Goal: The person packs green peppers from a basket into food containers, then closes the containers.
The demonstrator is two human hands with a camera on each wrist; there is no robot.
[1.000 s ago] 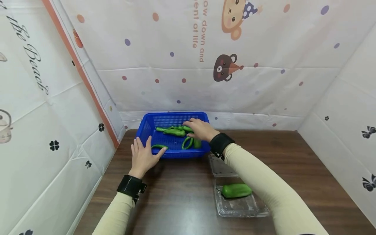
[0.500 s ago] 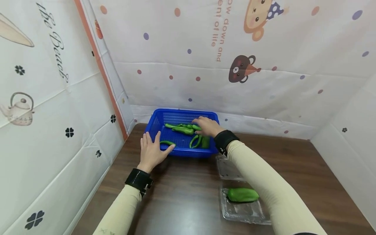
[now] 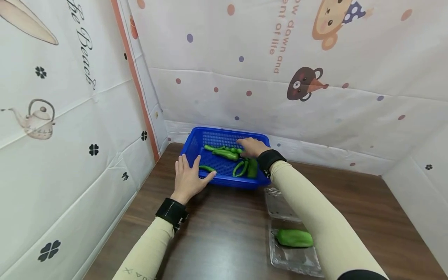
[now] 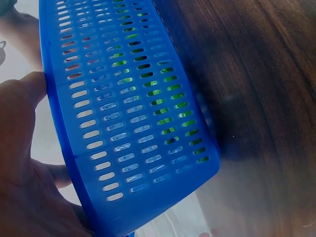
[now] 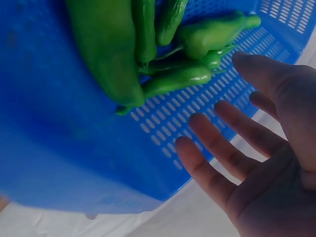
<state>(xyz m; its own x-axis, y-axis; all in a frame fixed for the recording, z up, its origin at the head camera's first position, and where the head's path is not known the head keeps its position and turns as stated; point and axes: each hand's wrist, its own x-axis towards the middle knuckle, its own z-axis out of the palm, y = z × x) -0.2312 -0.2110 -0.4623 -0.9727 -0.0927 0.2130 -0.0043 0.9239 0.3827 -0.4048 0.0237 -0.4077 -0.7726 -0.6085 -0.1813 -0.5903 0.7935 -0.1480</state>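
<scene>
A blue mesh basket stands at the back of the table with several green peppers inside. In the head view a plump pepper lies mid-basket, a broad one against the right wall, curved thin ones beside it, and another thin one near the front wall. My left hand spreads over the front left corner, its fingertips at the rim. My right hand hovers over the back right part, fingers loosely bent above the peppers; in the right wrist view nothing is between its fingers.
A clear plastic clamshell box lies open on the brown wooden table under the right forearm, holding one large green pepper. Printed white sheeting rises behind the basket and along both sides.
The head view has turned left, so everything appears farther right. My right hand has drawn slightly back from the broad pepper, which shows more now. The left hand stays at the basket rim.
</scene>
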